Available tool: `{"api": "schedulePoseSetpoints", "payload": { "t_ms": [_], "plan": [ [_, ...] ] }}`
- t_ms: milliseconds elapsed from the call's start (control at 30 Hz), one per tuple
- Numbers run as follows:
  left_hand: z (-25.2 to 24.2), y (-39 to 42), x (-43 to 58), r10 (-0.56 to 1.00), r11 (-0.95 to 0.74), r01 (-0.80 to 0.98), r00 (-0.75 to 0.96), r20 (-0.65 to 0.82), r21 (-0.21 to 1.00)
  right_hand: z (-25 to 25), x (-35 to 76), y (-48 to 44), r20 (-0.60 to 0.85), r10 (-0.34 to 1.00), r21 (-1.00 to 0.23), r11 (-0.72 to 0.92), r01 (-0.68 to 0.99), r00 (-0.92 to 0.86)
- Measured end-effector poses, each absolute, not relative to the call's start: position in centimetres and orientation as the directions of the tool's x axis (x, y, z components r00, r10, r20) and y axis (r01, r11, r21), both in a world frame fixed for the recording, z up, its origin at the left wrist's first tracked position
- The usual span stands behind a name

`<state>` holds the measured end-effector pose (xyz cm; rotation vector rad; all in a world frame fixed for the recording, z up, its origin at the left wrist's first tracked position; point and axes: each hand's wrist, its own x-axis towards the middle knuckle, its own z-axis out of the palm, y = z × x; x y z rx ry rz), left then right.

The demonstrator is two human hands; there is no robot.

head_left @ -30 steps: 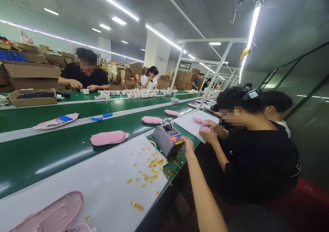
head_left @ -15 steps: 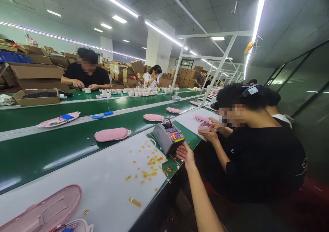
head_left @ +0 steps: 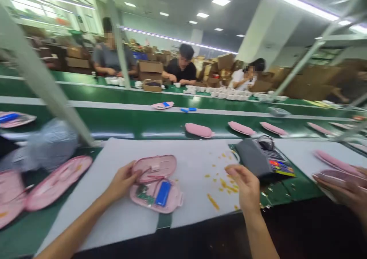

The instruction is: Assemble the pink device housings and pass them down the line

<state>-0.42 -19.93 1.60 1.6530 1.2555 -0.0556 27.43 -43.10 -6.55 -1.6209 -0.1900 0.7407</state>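
My left hand (head_left: 122,182) rests against the left edge of an opened pink shell (head_left: 156,184) lying on a white mat (head_left: 189,163). A blue battery and a small circuit board show inside the shell. My right hand (head_left: 243,184) hovers above the mat's right side, its fingers curled together in a pinch; what they hold, if anything, is too small to see. It is just left of a grey tape dispenser (head_left: 263,159) with coloured buttons. Small yellow tape scraps (head_left: 225,182) lie scattered on the mat under the right hand.
More pink shells (head_left: 57,182) lie at my left. Pink pads (head_left: 199,130) ride the green conveyor (head_left: 137,121) behind the mat. A metal post (head_left: 48,87) slants up at left. A co-worker's hand (head_left: 348,194) holds pink pieces at right. Several people work across the belts.
The view has swung left and down. My right hand came back from the dispenser toward the mat. My left hand and the opened pink shell have come into view.
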Motion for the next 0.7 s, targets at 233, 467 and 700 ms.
{"api": "schedulePoseSetpoints", "payload": {
  "t_ms": [233,467,700],
  "plan": [
    [1.2,-20.0,-2.4,0.665,0.237,0.552,0.507,-0.548,0.799,-2.2,16.0,-26.3,0.172,0.983,-0.937,0.182,0.298,-0.059],
    [0.2,-20.0,-3.4,0.687,0.263,0.491,0.509,-0.519,0.830,-4.8,13.8,-24.7,0.127,0.981,-0.836,0.186,0.516,-0.147],
    [0.5,-20.7,-3.7,0.727,0.206,0.546,0.470,-0.500,0.812,-3.4,12.9,-24.4,0.003,0.997,-0.749,0.057,0.660,-0.083]
  ]
}}
